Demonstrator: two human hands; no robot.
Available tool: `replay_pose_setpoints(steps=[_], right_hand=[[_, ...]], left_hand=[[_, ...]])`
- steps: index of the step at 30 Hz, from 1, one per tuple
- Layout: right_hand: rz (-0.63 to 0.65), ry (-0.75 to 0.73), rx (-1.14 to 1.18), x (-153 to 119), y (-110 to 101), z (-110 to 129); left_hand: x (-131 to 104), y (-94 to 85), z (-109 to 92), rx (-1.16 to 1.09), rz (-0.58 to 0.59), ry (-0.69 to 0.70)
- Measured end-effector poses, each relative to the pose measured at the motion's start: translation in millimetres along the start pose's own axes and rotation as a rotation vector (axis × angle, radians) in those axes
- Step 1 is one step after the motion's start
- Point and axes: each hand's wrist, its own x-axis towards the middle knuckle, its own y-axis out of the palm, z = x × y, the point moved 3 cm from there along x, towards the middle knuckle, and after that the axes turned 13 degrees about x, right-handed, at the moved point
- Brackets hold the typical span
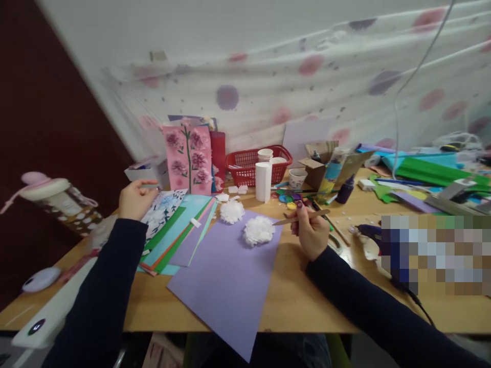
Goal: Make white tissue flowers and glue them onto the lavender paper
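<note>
A flat wooden stick (286,221) is held in the right hand (312,230), its grip closed with the thumb and fingers pinched around the shaft. The stick is pointed leftward, and its tip is brought to the right edge of a white ruffled puff (259,230); whether the two are touching cannot be told. This puff is laid on the far right part of a purple paper sheet (226,276), by which the near edge of the desk (299,301) is overhung. A second white puff (231,211) is set just to the left and farther back, at the sheet's far left corner.

The left hand (135,199) is raised at the left, with its fingers directed to the right; whether anything is gripped there cannot be told. Beside and below it, a sheet with drawn flowers (164,207) is overlapped with a stack of coloured paper (172,217).

At the far side, a pink flower card (187,158) is stood upright, with a red basket (241,174) placed to its right. In front of the basket, a white cylinder (263,182) is stood on end. A blue glue gun (368,231) is laid at the right, its rear part covered by pixelation.
</note>
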Motion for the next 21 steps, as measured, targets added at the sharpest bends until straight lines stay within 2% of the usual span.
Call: replay_pose_setpoints(steps=[4, 7, 10, 13, 17, 19, 21], right_hand=[[-0.007, 0.01, 0.002, 1, -1, -1], [0.023, -0.014, -0.03, 1, -1, -2], [0.04, -0.016, -0.05, 1, -2, -4], [0.053, -0.007, -0.038, 0, -2, -4], [0.058, -0.015, -0.068, -1, -3, -5], [0.071, -0.019, -0.088, -1, -3, -6], [0.089, -0.028, -0.106, -1, -3, -6]], left_hand=[[13, -2.5, 48, 0.028, -0.007, -0.079], [16, 1.3, 64, 0.037, 0.094, -0.077], [15, 23.4, 47, -0.024, 0.242, 0.032], [13, 63.8, 10, -0.059, 0.389, 0.124], [18, 114.0, -26, -0.015, 0.396, 0.039], [21, 129.7, -33, -0.005, 0.425, -0.011], [23, 137.0, -35, -0.024, 0.466, -0.046]])
